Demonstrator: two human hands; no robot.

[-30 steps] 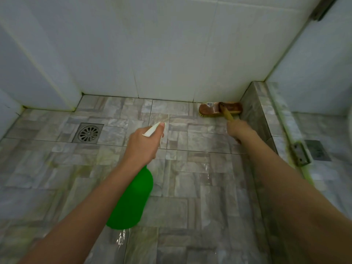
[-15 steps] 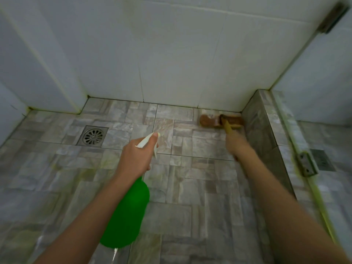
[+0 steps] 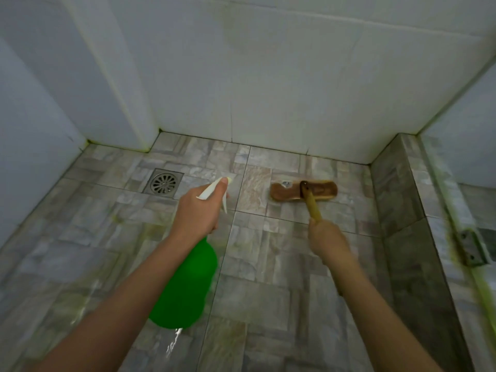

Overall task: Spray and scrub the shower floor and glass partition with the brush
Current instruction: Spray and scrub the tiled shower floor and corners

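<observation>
Drain [image 3: 163, 182] back-left. L hand [image 3: 200, 213] curled round spray bottle [image 3: 185, 285], nozzle fwd over floor [image 3: 268, 291]. Mid-right, brush [image 3: 303, 190] lies flat near back wall [image 3: 268, 89]; R hand [image 3: 326, 237] grips its handle. Best: wet tiles first, press bristles flat, short strokes twd kerb [image 3: 397, 210].

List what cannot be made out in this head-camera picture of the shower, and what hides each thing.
1. Bristles: under the wooden brush head, head view.
2. Rear end of the handle: inside the right hand.
3. Neck of the spray bottle: covered by the left hand; the body is blurred.
4. Most of the glass partition: cut off by the right edge.
5. Spray mist: too faint to tell.
</observation>
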